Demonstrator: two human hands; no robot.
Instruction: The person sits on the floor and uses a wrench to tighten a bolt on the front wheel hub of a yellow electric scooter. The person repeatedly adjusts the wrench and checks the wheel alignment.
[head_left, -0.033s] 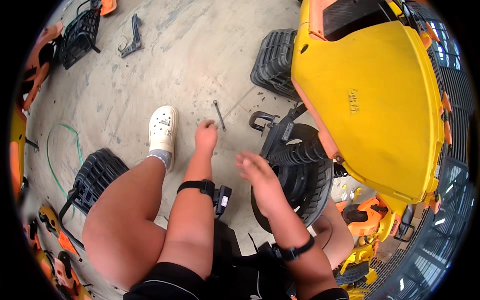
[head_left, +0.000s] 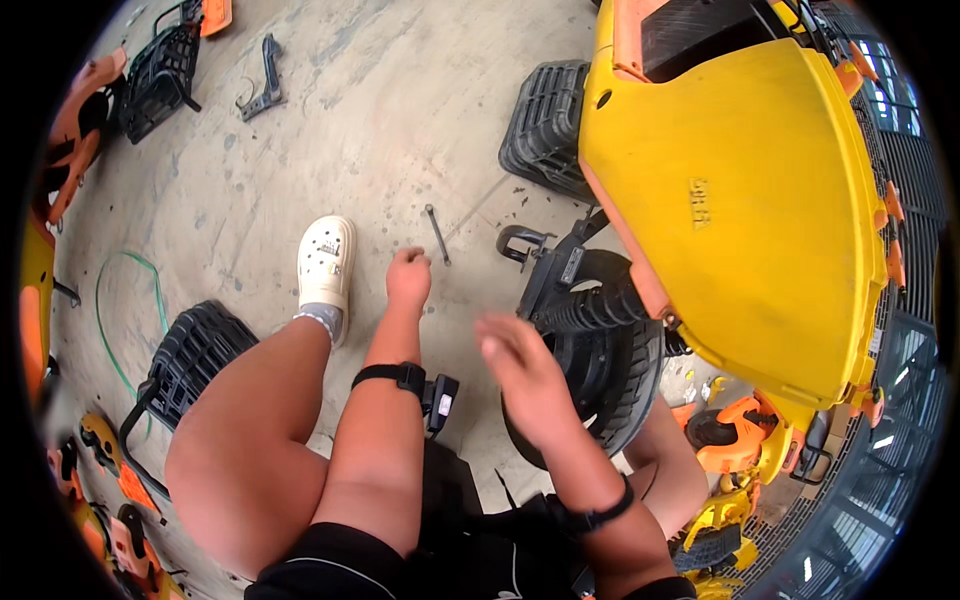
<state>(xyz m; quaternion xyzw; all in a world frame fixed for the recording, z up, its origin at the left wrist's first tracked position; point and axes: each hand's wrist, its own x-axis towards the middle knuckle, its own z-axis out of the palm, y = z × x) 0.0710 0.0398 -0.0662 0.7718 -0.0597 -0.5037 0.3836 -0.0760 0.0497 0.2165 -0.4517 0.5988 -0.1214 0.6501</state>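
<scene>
My left hand (head_left: pixel 408 280) is above the concrete floor, its fingers curled in; anything inside them is hidden. A slim dark wrench (head_left: pixel 438 234) lies on the floor just beyond it. My right hand (head_left: pixel 524 362) is in the air with its fingers stretched out and slightly blurred, holding nothing visible. Close to its right stands a wheel with a black tyre (head_left: pixel 637 400), below a ribbed black shock absorber boot (head_left: pixel 592 308). The wheel belongs to a vehicle with a large yellow body panel (head_left: pixel 740 190). A black bracket with a hook-shaped loop (head_left: pixel 520 242) projects beside the wheel.
A black slatted basket (head_left: pixel 546 130) sits against the vehicle; another basket (head_left: pixel 205 345) is by my left leg. A black metal bracket (head_left: pixel 265 82) and a green strap (head_left: pixel 130 256) lie on the floor. Orange and yellow vehicle parts (head_left: pixel 735 435) crowd the lower right.
My right hand has moved slightly right and nearer me, toward the wheel. My left hand stays curled in nearly the same place. The view has shifted a little.
</scene>
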